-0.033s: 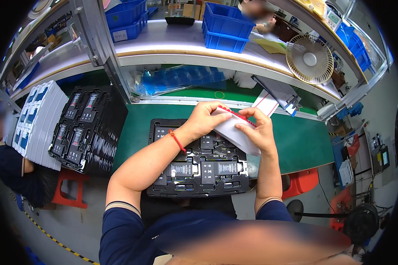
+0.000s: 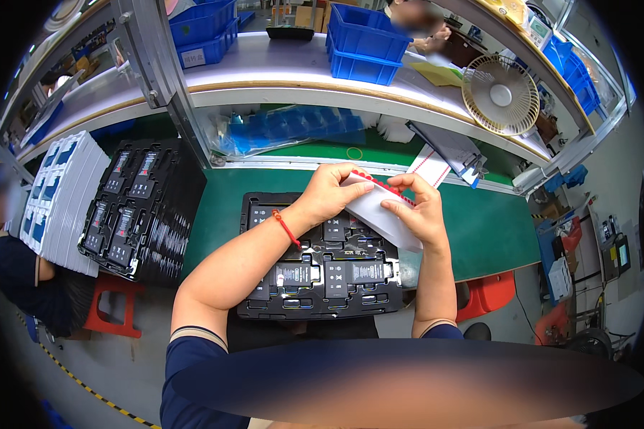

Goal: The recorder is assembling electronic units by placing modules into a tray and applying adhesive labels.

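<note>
Between both hands, above the far right part of a black plastic tray [image 2: 265, 310], is a white sheet with red round stickers [image 2: 381, 218] along its upper edge. My left hand [image 2: 330, 191] pinches its left end between thumb and fingers, a red cord around the wrist. At the other end, my right hand [image 2: 423, 209] has thumb and fingertips closed on the red-dotted edge. Flat black batteries [image 2: 293, 274] lie in the tray's pockets; the sheet and my left forearm hide some of them.
To the left stand a stack of black trays [image 2: 132, 200] with batteries and a stack of white trays [image 2: 57, 193]. Beyond the green table [image 2: 472, 236], a clipboard [image 2: 447, 151] leans by a red-dotted sheet [image 2: 429, 166]. A shelf carries blue bins [image 2: 365, 46] and a fan [image 2: 501, 95]. Another person sits at left.
</note>
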### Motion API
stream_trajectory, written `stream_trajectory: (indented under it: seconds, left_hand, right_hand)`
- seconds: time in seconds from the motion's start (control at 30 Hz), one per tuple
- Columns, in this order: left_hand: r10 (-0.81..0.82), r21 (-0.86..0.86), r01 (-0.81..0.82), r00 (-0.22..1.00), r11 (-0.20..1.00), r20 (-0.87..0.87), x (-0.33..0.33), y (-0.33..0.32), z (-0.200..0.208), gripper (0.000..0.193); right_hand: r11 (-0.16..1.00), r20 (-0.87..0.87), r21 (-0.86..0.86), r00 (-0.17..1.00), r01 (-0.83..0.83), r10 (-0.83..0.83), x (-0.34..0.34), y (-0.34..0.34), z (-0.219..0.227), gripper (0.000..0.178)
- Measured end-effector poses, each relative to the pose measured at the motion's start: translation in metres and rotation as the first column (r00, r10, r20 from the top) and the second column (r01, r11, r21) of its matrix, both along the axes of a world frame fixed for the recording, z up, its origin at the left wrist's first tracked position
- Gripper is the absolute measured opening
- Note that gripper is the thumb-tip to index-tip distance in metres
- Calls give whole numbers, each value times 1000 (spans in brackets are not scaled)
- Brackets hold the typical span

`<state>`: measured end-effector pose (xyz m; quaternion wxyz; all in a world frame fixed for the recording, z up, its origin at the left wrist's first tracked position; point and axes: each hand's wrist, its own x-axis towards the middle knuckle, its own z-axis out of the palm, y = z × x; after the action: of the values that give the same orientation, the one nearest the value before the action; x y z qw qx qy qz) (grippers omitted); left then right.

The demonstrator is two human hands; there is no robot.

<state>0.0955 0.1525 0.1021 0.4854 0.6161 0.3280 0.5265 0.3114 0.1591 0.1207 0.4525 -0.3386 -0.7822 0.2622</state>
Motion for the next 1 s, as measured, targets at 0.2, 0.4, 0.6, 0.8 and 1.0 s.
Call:
stream_trajectory:
  seconds: [0.2,0.4,0.6,0.8,1.0]
  left_hand:
    - [16,-29,-17,1000,999,-22,4,-3,3,13]
    - [44,-75,-42,999,996,21,3,-2,1,12]
    - [77,-28,-76,997,997,33,4,-4,2,13]
    - [94,-22,-94,995,995,20,5,-6,4,13]
    - [109,-116,-103,993,988,51,3,-5,4,12]
  right_hand:
    - [984,-94,-181,996,-8,-9,7,1,-4,39]
    - [956,-151,-286,988,-72,30,17,4,-1,42]
    - [955,-152,-285,988,-84,42,20,3,0,38]
    - [958,-125,-267,990,-101,69,38,9,-3,39]
    - [942,-162,-320,985,-102,52,49,9,0,39]
